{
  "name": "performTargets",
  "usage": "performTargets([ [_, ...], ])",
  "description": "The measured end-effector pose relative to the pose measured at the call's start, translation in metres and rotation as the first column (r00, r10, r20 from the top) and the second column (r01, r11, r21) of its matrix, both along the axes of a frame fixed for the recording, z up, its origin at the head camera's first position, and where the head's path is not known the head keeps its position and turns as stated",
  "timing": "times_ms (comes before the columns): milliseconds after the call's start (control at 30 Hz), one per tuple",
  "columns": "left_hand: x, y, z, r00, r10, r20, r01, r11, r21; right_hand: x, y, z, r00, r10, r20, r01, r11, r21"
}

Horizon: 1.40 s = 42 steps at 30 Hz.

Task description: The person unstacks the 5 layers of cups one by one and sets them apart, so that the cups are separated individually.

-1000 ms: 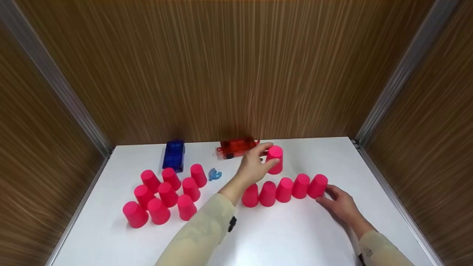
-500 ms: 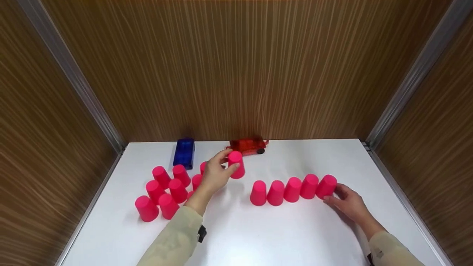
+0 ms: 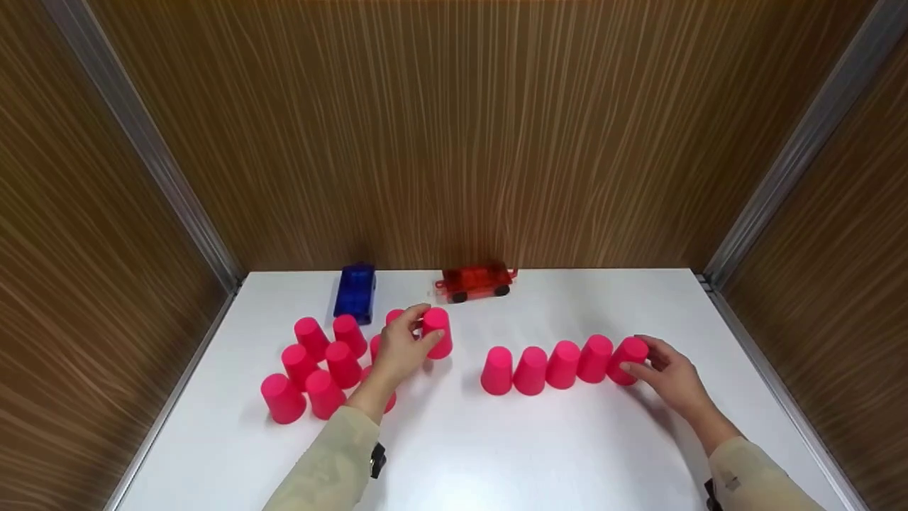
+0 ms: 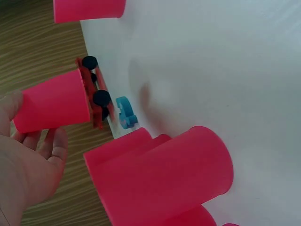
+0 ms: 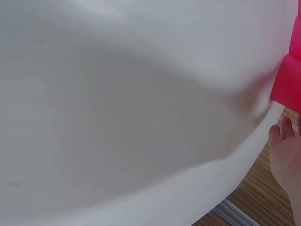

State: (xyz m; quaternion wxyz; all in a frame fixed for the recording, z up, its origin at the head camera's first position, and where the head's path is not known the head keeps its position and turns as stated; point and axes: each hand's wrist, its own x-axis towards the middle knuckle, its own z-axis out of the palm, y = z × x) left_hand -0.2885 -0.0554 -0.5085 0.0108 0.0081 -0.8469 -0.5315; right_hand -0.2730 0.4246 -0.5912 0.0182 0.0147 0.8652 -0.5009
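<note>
My left hand [image 3: 401, 349] grips an upside-down pink cup [image 3: 438, 333], thumb in front and fingers behind. In the left wrist view, that held cup [image 4: 55, 102] appears beside the fingers of the left hand [image 4: 33, 169]. It is just right of a cluster of upside-down pink cups [image 3: 343, 363], partly hidden by this hand and forearm. To the right, several more pink cups [image 3: 530, 370] stand in a row. At the row's right end, my right hand [image 3: 670, 375] holds the last, slightly tilted cup [image 3: 626, 355], thumb across its front and fingers at its far side.
A translucent blue toy car [image 3: 355, 294] and a red toy wagon [image 3: 477, 282] stand along the back of the white table [image 3: 511, 454]. A small light-blue piece [image 4: 126, 113] shows in the left wrist view. Wood-grain panels [image 3: 454, 135] enclose the back and sides.
My left hand has carried its cup leftward from above the row to beside the cluster, then lowered it. My right hand has shifted higher up the end cup.
</note>
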Motion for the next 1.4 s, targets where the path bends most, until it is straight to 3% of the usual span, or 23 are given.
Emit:
performTargets([
  [233, 0.001, -0.003, -0.011, 0.999, 0.031, 0.045, -0.031, 1.000, -0.006, -0.001, -0.001, 0.005, 1.000, 0.014, 0.008, -0.014, 1.000, 0.020],
  [633, 0.000, 0.000, -0.016, 0.994, 0.056, 0.092, -0.055, 0.998, -0.019, 0.004, 0.005, 0.016, 0.997, 0.034, -0.066, -0.031, 0.998, 0.057],
  [1000, -0.004, 0.011, -0.021, 0.999, 0.011, 0.050, -0.010, 1.000, -0.027, 0.009, 0.006, 0.020, 0.998, 0.035, -0.049, -0.034, 0.999, 0.029],
  [1400, -0.007, 0.018, -0.030, 0.996, 0.036, 0.083, -0.032, 0.998, -0.047, 0.012, 0.007, 0.019, 0.999, 0.037, -0.039, -0.036, 0.999, 0.020],
])
